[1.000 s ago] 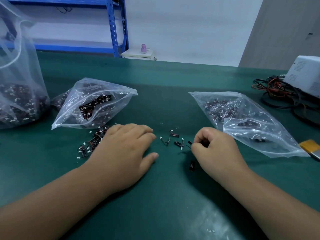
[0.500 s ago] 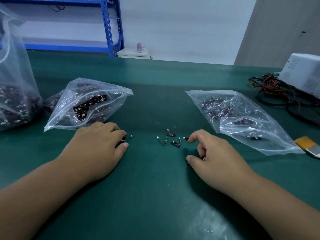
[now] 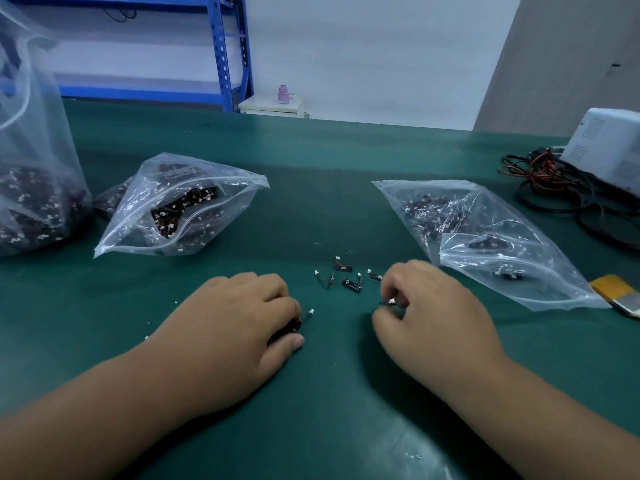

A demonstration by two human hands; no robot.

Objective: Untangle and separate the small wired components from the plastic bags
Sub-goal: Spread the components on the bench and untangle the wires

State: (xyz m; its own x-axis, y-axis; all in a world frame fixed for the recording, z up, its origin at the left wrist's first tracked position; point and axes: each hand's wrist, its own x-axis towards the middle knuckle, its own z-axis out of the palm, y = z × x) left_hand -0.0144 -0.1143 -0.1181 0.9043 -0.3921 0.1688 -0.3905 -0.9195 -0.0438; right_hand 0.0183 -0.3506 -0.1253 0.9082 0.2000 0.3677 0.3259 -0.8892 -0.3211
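My left hand (image 3: 235, 323) lies curled on the green mat, covering a clump of dark wired components (image 3: 295, 323); one white connector (image 3: 310, 311) sticks out past the fingers. My right hand (image 3: 429, 317) pinches one small wired component (image 3: 391, 302) between thumb and fingers. Several loose components (image 3: 346, 277) lie on the mat between and just beyond the hands. A clear bag (image 3: 173, 206) full of tangled components lies at the left. Another clear bag (image 3: 485, 237) with fewer pieces lies at the right, close to my right hand.
A large bag of components (image 3: 31, 188) stands at the far left edge. A white device (image 3: 613, 143) with coiled black and red cables (image 3: 561, 185) sits at the back right. A yellow flat object (image 3: 616, 292) lies near the right bag. Blue shelving (image 3: 225, 53) stands behind the table.
My left hand slid right across the mat with the clump of components under it. My right hand curled its fingers in and now pinches a component near its thumb.
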